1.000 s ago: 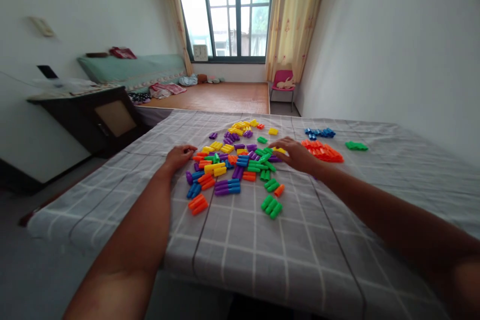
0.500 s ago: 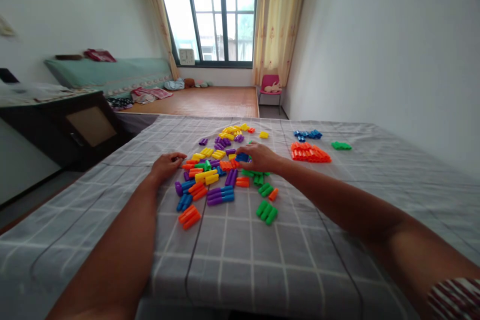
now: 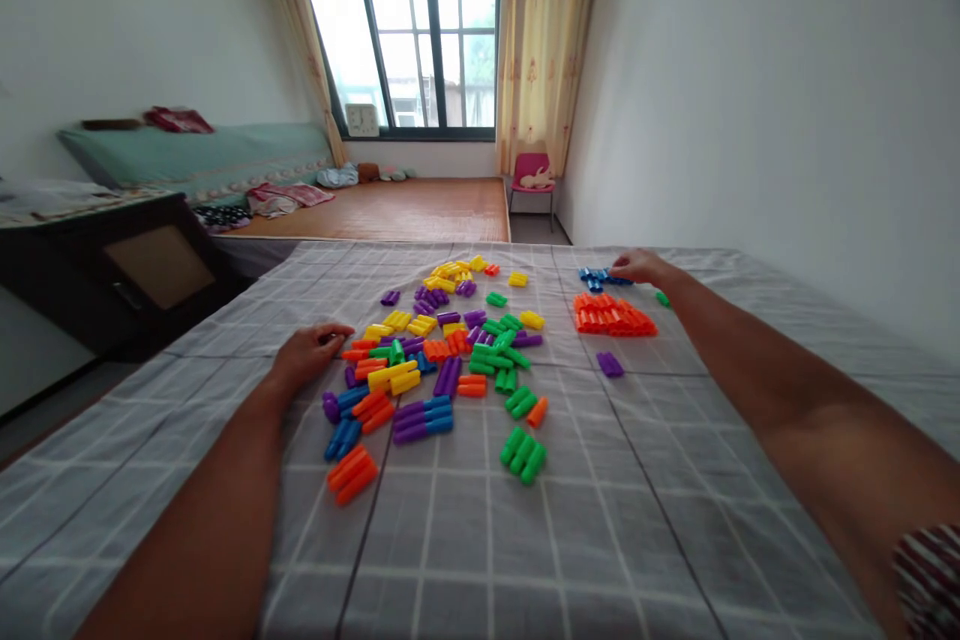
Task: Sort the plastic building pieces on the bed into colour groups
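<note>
My right hand [image 3: 640, 268] is at the far right, its fingers closed on a mostly hidden blue plastic block at the right end of a small blue block group [image 3: 592, 278]. Just in front lies a stack of orange ribbed blocks [image 3: 613, 316]. My left hand [image 3: 309, 356] rests on the cloth at the left edge of a mixed pile, fingers loosely bent and apart, with no block visible in it. Closest to its fingertips are orange blocks [image 3: 361, 348]. The pile also holds yellow blocks [image 3: 394, 376], green blocks [image 3: 491, 358] and purple-and-blue blocks [image 3: 422, 420].
A grey checked cloth [image 3: 600, 520] covers the surface. A lone purple block [image 3: 610, 365] lies in front of the orange stack, and a green block [image 3: 663, 299] shows beside my right forearm. Beyond are a dark cabinet [image 3: 142, 260], a pink chair [image 3: 532, 165] and a window.
My right hand has carried a blue block from the pile to the blue group at the right. A purple block now shows near the orange stack. The camera view has shifted slightly.
</note>
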Demonstrator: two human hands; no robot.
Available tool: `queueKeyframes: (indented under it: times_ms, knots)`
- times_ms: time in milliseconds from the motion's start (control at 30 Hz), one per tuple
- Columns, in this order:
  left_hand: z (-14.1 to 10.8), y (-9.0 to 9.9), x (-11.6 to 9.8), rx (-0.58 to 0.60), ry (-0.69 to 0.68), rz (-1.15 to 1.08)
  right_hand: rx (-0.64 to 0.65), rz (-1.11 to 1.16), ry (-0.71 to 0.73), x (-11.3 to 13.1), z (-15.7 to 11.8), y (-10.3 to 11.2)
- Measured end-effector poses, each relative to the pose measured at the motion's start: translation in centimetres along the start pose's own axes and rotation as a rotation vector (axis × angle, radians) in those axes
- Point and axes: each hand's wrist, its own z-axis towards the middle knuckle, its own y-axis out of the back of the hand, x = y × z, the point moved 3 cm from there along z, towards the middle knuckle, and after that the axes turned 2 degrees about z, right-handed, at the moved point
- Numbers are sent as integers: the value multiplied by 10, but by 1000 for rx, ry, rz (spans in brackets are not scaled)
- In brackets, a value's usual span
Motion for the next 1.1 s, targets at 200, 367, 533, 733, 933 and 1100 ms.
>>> queueKeyframes:
  times_ms: [200,367,533,733,933,1100]
  knots:
    - [1,-2,3,11,12,8,106,-240,-50,3,-7,-22]
    - [-1,-1,0,-4,9,20,-33,-251,-121,-1,-14,-24]
    - [-2,-2,-3,8,23,23,-77,-218,-49,-8,-21,-22]
    - [-4,-3,-7,-12,21,24,-122,-34,361,87,-56,-17]
    - [-5,-3,-7,-15,26,7,208,156,1036,254,-160,-50]
    - [-7,-4,-6,-27,7,-12,280,-79,1068,320,-196,-80]
